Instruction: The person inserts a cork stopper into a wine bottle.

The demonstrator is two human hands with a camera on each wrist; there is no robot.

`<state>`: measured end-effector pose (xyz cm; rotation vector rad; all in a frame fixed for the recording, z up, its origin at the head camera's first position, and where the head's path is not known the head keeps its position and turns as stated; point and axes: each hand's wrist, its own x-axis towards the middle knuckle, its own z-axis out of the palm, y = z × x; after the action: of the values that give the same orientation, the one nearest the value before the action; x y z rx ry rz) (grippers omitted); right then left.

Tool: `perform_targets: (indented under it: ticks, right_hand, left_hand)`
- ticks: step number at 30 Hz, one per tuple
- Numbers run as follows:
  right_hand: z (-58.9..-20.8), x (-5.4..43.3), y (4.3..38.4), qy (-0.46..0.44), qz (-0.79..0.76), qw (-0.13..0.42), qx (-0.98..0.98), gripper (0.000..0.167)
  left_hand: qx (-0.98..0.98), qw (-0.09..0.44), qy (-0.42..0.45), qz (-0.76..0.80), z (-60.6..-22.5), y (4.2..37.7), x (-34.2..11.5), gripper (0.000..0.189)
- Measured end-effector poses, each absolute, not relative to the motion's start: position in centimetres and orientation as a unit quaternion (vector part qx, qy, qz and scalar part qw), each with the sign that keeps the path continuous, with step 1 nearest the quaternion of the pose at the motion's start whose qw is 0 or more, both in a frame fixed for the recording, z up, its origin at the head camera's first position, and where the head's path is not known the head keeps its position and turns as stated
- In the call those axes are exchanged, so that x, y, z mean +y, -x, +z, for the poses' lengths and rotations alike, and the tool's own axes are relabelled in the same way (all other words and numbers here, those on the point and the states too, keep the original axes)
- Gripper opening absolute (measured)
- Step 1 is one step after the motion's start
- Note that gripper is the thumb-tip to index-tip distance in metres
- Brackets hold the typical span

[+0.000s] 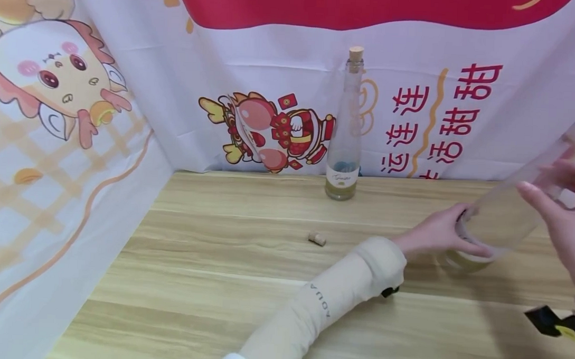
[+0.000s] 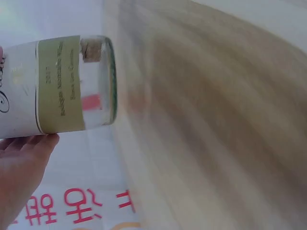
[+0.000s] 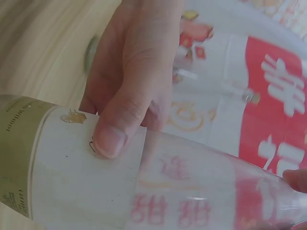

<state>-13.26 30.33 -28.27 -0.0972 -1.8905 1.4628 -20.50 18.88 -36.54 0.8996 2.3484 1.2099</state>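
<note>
So the tilted glass bottle (image 1: 505,219) is up at the right side of the table (image 1: 207,298), base end low, though I can't tell if it's touching the wood. The left hand (image 1: 444,232) is wrapped round the lower body, thumb on the white label (image 3: 81,177). The right hand (image 1: 567,200) is bent loosely round it up near the neck, thumb on one side, fingers on the other; can't tell how firm that grip is.

Handling-wise, I'd guess it's stiff, a bit bottom-heavy and breakable, so no knocking that base (image 2: 113,84) on the table. Bare glass is probably slick; the paper label should give better grip, so the lower body is where I'd carry the weight. The neck's slim enough to steer with, just don't hang everything off it.

Also mind the corked bottle (image 1: 348,139) standing at the back and the loose cork (image 1: 317,238) lying in front of it.
</note>
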Motion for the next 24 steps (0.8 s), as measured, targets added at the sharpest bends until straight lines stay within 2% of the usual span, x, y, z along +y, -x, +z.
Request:
perform_targets:
  ticks: [5, 11, 14, 20, 24]
  right_hand:
    - [-27.1, 28.2, 12.5, 0.032, 0.534, 0.344, -0.771, 0.041]
    - [-25.7, 26.0, 11.6, -0.008, 0.513, 0.315, -0.799, 0.043]
    - [-25.1, 24.8, 11.3, -0.051, 0.54, 0.306, -0.783, 0.042]
    - [-24.6, 22.0, 11.2, -0.193, 0.672, 0.26, -0.666, 0.037]
    - [-24.5, 20.3, 11.1, -0.232, 0.646, 0.244, -0.685, 0.041]
  left_hand:
    - [0.806, 0.196, -0.348, 0.438, -35.1, 20.5, 16.3, 0.091]
    - [0.81, 0.172, -0.379, 0.412, -33.4, 20.7, 12.5, 0.086]
    - [0.817, 0.158, -0.387, 0.396, -32.6, 20.5, 10.6, 0.085]
    - [0.833, 0.119, -0.383, 0.382, -31.3, 19.9, 6.9, 0.086]
    - [0.836, 0.097, -0.382, 0.382, -31.0, 19.3, 4.4, 0.085]
